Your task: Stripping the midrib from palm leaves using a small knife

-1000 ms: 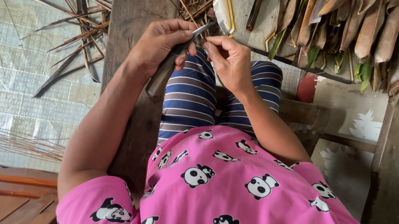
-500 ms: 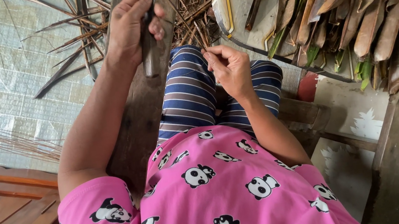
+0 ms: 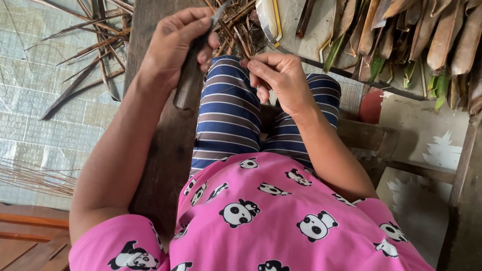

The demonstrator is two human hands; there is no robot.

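Knife (image 3: 194, 65) in left hand (image 3: 175, 46) — right hand (image 3: 276, 75) pinches, seemingly, a thin strip (image 3: 228, 31).

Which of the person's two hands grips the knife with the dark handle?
The left hand, raised over the wooden plank, is closed around the knife; the right hand only pinches a thin leaf strip.

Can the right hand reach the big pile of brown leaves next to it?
Probably yes. The right hand sits near the pile of brown leaves, and nothing stands between them. But its fingers are pinched on a thin stick, so it would likely have to let go first.
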